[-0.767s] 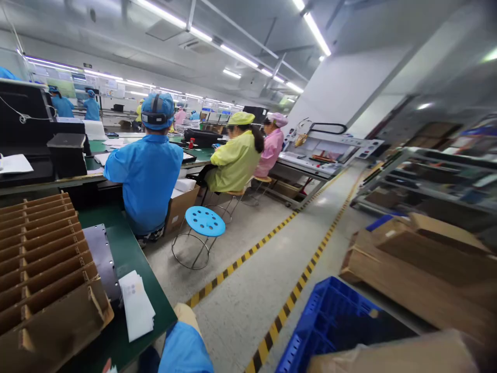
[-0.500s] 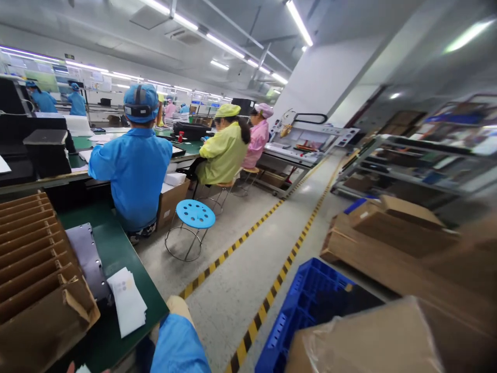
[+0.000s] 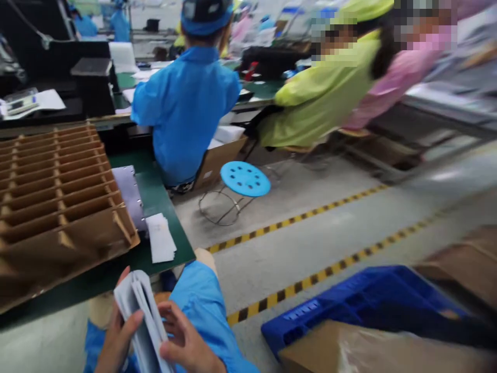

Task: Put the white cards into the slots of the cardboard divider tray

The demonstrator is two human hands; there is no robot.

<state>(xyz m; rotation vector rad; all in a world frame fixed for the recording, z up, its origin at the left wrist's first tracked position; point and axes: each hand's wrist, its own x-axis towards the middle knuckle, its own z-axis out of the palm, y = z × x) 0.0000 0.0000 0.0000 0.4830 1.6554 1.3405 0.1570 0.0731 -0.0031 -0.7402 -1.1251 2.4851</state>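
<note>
A bundle of folded white papers [image 3: 142, 311] is held over my lap, its folded edges turned up. My left hand [image 3: 118, 331] grips it from the left, thumb across the near face and fingers behind. On the other side my right hand [image 3: 190, 339] has its curled fingers and thumb against the bundle's right edge. A smaller pile of white printed slips [image 3: 160, 238] lies on the green table [image 3: 155, 191], near its right corner. Beside it sits a brown cardboard box with dividers [image 3: 66, 202], its visible compartments looking unfilled.
A lilac perforated sheet [image 3: 128, 194] stands against the box. Ahead, a co-worker in blue [image 3: 190, 109] sits at a bench, with a blue stool [image 3: 245, 177] behind. At right are a blue pallet [image 3: 349, 295], cardboard boxes [image 3: 314, 342] and a striped floor line [image 3: 303, 285].
My view has swung down and to the right side's boxes less, bringing both hands and the folded papers fully into sight. Before, only fingertips and a paper corner showed at the bottom edge.
</note>
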